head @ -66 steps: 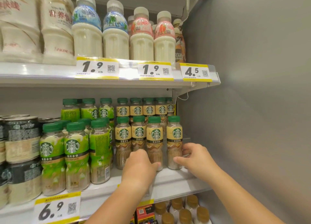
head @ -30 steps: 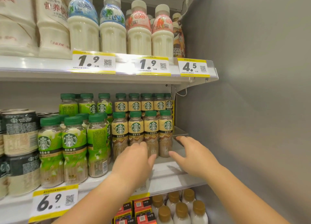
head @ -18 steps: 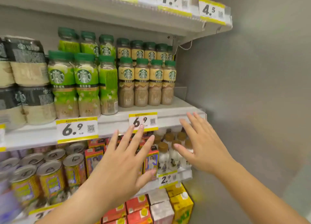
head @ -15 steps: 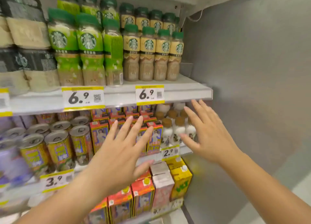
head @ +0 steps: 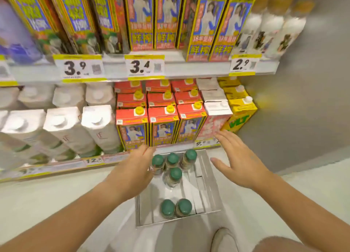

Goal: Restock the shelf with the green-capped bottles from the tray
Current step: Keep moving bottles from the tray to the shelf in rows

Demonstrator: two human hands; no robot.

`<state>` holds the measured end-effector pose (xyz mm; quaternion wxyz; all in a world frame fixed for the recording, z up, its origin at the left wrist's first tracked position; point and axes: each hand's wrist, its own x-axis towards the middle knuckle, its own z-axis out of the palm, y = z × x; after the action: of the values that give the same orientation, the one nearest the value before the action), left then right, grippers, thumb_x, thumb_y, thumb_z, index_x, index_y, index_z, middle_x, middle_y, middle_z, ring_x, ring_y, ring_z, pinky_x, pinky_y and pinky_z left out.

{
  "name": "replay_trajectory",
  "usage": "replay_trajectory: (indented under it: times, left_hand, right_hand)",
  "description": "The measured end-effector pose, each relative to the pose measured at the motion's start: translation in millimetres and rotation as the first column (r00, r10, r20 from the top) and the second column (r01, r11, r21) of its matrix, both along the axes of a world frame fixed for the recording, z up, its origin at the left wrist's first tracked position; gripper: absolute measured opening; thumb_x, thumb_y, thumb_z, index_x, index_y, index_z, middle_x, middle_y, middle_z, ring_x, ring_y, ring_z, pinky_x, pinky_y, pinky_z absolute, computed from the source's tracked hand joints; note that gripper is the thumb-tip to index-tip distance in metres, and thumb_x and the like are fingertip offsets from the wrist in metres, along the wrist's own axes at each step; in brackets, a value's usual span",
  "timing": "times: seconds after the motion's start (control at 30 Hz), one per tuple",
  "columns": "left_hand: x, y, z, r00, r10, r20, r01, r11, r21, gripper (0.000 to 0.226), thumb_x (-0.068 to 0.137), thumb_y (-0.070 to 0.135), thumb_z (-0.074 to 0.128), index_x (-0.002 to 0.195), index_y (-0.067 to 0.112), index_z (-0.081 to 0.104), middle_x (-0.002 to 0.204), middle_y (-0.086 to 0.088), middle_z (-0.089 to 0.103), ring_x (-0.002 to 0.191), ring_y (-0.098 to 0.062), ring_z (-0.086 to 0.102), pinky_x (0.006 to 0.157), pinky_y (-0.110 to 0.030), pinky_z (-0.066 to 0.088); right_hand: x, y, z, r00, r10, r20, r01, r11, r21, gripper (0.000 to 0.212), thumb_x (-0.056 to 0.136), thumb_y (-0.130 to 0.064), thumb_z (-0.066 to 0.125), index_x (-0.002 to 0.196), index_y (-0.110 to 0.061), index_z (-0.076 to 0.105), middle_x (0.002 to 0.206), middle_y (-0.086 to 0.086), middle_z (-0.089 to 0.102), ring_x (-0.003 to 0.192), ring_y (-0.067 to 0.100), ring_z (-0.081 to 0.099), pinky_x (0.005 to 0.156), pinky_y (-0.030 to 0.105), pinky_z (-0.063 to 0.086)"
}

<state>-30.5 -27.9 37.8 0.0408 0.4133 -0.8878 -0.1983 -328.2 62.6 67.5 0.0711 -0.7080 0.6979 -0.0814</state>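
Observation:
A clear tray (head: 208, 193) lies on the pale floor below me with several green-capped bottles (head: 175, 173) standing in it: three in a far row, one behind them, two at the near edge (head: 176, 207). My left hand (head: 132, 168) hovers over the tray's far left corner, fingers relaxed, holding nothing. My right hand (head: 238, 160) is spread flat above the tray's right side, also holding nothing. The shelf with the Starbucks bottles is out of view above.
The bottom shelf holds white cartons (head: 62, 124), red cartons with yellow caps (head: 162, 123) and a yellow carton (head: 240, 111). The shelf above carries tall colourful cartons (head: 144, 18) and price tags. A grey wall (head: 303, 100) stands right. My shoe (head: 224, 240) is near the tray.
My view has swung down from the Starbucks shelf to the floor tray. Both hands left the shelf bottles and dropped, spread, over the tray.

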Motion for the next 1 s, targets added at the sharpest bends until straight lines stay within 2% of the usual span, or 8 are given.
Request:
replay_trajectory:
  times: [0.17, 0.27, 0.43, 0.53, 0.67, 0.8, 0.9, 1.0]
  left_hand:
    - [-2.3, 8.6, -78.7, 0.974, 0.227, 0.022, -0.222, 0.922, 0.317, 0.074, 0.083, 0.021, 0.071, 0.145, 0.013, 0.031, 0.143, -0.005, 0.04, 0.134, -0.023, 0.042, 0.107, -0.027, 0.035]
    - [-20.4, 9.1, -107.4, 0.913, 0.409, 0.003, -0.363, 0.806, 0.469, 0.072, 0.08, 0.015, 0.076, 0.14, 0.009, 0.036, 0.127, -0.005, 0.048, 0.123, -0.021, 0.049, 0.089, -0.019, 0.035]
    - [-47.4, -4.6, -140.4, 0.761, 0.649, -0.009, -0.523, 0.621, 0.584, 0.066, 0.073, 0.012, 0.081, 0.129, 0.007, 0.046, 0.108, -0.001, 0.057, 0.102, -0.02, 0.056, 0.08, -0.028, 0.042]
    - [-55.4, -10.6, -153.9, 0.734, 0.677, -0.056, -0.538, 0.63, 0.559, 0.053, 0.071, 0.017, 0.084, 0.118, 0.013, 0.06, 0.104, 0.0, 0.069, 0.099, -0.02, 0.064, 0.077, -0.024, 0.042]
    - [-61.3, -11.4, -160.7, 0.702, 0.703, -0.112, -0.545, 0.633, 0.55, 0.045, 0.069, 0.021, 0.087, 0.109, 0.018, 0.067, 0.093, 0.006, 0.07, 0.089, -0.014, 0.064, 0.071, -0.02, 0.044]
    - [-56.4, -9.4, -158.3, 0.69, 0.71, -0.141, -0.573, 0.655, 0.494, 0.04, 0.067, 0.03, 0.088, 0.102, 0.024, 0.068, 0.091, 0.007, 0.073, 0.088, -0.014, 0.066, 0.075, -0.024, 0.047]
    - [-51.4, -7.7, -146.7, 0.708, 0.684, -0.176, -0.557, 0.694, 0.456, 0.035, 0.067, 0.027, 0.087, 0.097, 0.023, 0.068, 0.081, 0.015, 0.069, 0.077, -0.004, 0.064, 0.059, -0.004, 0.039]
    - [-49.5, -6.2, -123.1, 0.715, 0.656, -0.24, -0.53, 0.733, 0.426, 0.03, 0.068, 0.025, 0.086, 0.092, 0.024, 0.067, 0.078, 0.018, 0.065, 0.074, 0.006, 0.058, 0.056, -0.004, 0.038]
  right_hand:
    - [13.1, 1.5, -87.2, 0.979, -0.076, 0.189, 0.042, 0.983, 0.176, 0.075, 0.088, -0.055, 0.05, 0.151, -0.02, 0.027, 0.156, 0.0, 0.033, 0.146, 0.016, 0.023, 0.119, 0.03, 0.02]
    - [18.4, -1.4, -122.5, 0.942, -0.154, 0.299, 0.08, 0.966, 0.247, 0.072, 0.089, -0.042, 0.061, 0.15, -0.023, 0.026, 0.15, -0.003, 0.038, 0.14, 0.013, 0.027, 0.111, 0.024, 0.025]
    - [22.0, -18.7, -159.5, 0.874, -0.261, 0.409, 0.164, 0.952, 0.257, 0.068, 0.083, -0.037, 0.07, 0.142, -0.031, 0.036, 0.138, -0.009, 0.05, 0.127, 0.011, 0.045, 0.1, 0.027, 0.038]
    - [27.1, -32.4, -166.4, 0.786, -0.328, 0.524, 0.223, 0.941, 0.253, 0.059, 0.079, -0.033, 0.077, 0.13, -0.029, 0.048, 0.121, -0.013, 0.058, 0.115, 0.008, 0.053, 0.097, 0.031, 0.045]
    - [34.9, -46.4, -180.6, 0.718, -0.389, 0.577, 0.325, 0.921, 0.217, 0.048, 0.07, -0.033, 0.082, 0.109, -0.031, 0.055, 0.097, -0.014, 0.064, 0.098, 0.013, 0.06, 0.087, 0.037, 0.051]
    - [41.2, -47.9, -180.8, 0.672, -0.433, 0.6, 0.397, 0.895, 0.202, 0.044, 0.065, -0.037, 0.082, 0.099, -0.039, 0.054, 0.087, -0.019, 0.065, 0.085, 0.003, 0.063, 0.077, 0.028, 0.053]
    - [42.0, -45.0, -163.0, 0.634, -0.425, 0.646, 0.414, 0.892, 0.18, 0.04, 0.067, -0.026, 0.083, 0.089, -0.041, 0.054, 0.081, -0.021, 0.063, 0.079, -0.008, 0.06, 0.068, 0.013, 0.046]
    - [40.6, -42.2, -132.7, 0.624, -0.39, 0.677, 0.406, 0.902, 0.145, 0.036, 0.069, -0.023, 0.082, 0.093, -0.037, 0.058, 0.085, -0.017, 0.067, 0.082, -0.004, 0.062, 0.068, 0.014, 0.047]
